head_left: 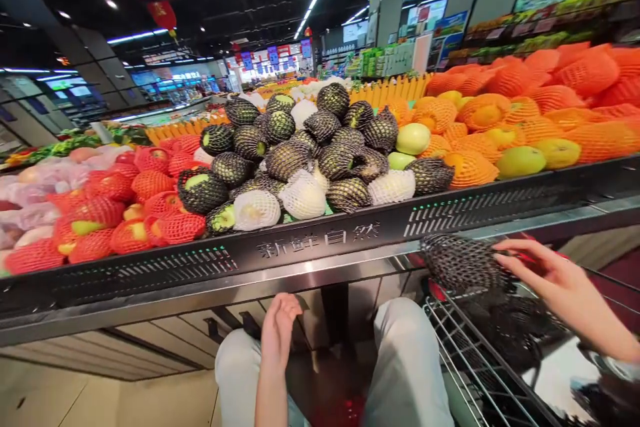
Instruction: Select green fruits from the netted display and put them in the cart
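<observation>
Occupying wire cart's (495,353) far corner: black mesh bundle (460,263), touched by right hand's (555,273) fingertips (506,245); grasp cannot be told. Left of cart: left hand (281,321), released, half-curled. Beyond cart: display rim (320,240), fronting netted fruit (287,160).

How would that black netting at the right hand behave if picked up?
Likely floppy: the black netting at the right hand looks like thin, open mesh. Probably light for its size too, given all those gaps, unless it hides something inside.
</observation>
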Demonstrator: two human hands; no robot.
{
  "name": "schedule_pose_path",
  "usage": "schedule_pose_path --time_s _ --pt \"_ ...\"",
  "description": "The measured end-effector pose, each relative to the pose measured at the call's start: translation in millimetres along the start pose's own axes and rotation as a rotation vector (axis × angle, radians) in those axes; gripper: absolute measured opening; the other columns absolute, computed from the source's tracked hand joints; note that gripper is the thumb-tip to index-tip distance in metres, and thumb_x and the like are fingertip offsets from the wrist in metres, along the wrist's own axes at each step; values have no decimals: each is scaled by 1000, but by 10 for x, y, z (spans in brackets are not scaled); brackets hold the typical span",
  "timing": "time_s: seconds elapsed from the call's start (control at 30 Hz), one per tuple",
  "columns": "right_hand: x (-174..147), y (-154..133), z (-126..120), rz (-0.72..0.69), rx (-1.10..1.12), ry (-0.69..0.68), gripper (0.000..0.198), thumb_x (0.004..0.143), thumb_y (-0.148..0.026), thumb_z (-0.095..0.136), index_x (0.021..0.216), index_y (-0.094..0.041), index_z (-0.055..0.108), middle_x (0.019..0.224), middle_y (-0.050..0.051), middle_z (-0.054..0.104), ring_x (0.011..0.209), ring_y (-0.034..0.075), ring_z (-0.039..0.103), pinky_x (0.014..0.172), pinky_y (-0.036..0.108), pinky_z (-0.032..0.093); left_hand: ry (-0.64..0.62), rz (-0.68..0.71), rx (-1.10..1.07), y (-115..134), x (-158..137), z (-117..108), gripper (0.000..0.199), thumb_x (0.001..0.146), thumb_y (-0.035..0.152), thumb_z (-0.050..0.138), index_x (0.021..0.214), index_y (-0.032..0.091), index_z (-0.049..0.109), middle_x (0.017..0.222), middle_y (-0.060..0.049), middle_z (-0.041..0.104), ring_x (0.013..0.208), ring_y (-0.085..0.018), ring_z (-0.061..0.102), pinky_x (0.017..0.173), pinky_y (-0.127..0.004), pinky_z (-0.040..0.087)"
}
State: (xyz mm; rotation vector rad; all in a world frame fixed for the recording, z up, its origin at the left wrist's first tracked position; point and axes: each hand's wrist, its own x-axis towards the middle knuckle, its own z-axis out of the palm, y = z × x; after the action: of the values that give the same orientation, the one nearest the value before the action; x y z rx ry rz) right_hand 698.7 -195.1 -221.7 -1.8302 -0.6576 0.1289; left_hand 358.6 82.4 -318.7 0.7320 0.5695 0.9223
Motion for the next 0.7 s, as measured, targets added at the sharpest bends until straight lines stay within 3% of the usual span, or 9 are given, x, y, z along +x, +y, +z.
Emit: schedule_pose_path --time_s 0.1,0.2,0.23,0.3,0.37,0.43,0.5,0.63,0.7 --pt "-223 -149 342 79 125 34 28 62 -64 72 79 -42 65 86 11 61 68 24 52 72 51 38 -202 -53 196 -117 -146 219 44 69 54 79 84 13 76 81 -13 72 77 -24 67 79 -38 51" --pt "-459 -160 774 147 210 -187 35 55 -67 76 72 -39 66 77 9 57 67 25 52 66 46 43 -409 -90 297 -313 -318 386 62 64 67 78 100 17 77 99 -15 74 98 -32 66 93 -45 48" --pt "-525 -158 900 167 233 -276 36 54 -66 78 71 -36 67 77 8 57 67 24 53 66 44 45 -416 -101 330 -382 -369 418 63 65 67 78 106 20 75 107 -14 73 106 -32 64 99 -45 45" --pt "-632 -160 1091 206 300 -410 37 57 -61 80 73 -31 67 76 5 56 65 20 52 63 37 47 -334 -128 375 -495 -440 449 65 59 65 83 110 24 74 113 -12 71 112 -32 61 103 -45 42" --pt "-704 -173 1196 267 439 -459 35 63 -55 80 79 -28 64 75 1 54 63 17 50 61 32 47 -198 -123 409 -555 -461 452 63 57 63 85 105 25 74 106 -9 71 106 -30 62 101 -43 43" --pt "-748 -191 1243 364 651 -476 32 69 -48 77 87 -28 61 78 -1 55 67 16 54 66 31 50 -128 -79 452 -565 -435 443 53 62 62 82 99 24 74 94 -7 70 96 -26 62 94 -39 45" --pt "-777 -202 1274 465 842 -496 28 72 -40 74 91 -27 57 83 0 58 73 17 59 70 32 53 -137 -37 483 -558 -389 431 41 70 57 78 92 23 73 85 -5 68 89 -24 61 87 -35 45" --pt "-828 -181 1376 530 937 -544 27 63 -22 75 80 -23 54 75 -3 56 63 11 53 60 23 48 -97 -9 448 -591 -328 426 29 72 43 77 93 22 70 84 -3 67 89 -23 61 86 -33 45" --pt "-854 -151 1439 518 921 -563 30 59 -16 77 76 -22 53 72 -5 54 61 9 50 58 20 44 -52 21 417 -619 -331 443 34 68 32 77 99 23 68 92 -4 68 94 -23 62 88 -32 45"
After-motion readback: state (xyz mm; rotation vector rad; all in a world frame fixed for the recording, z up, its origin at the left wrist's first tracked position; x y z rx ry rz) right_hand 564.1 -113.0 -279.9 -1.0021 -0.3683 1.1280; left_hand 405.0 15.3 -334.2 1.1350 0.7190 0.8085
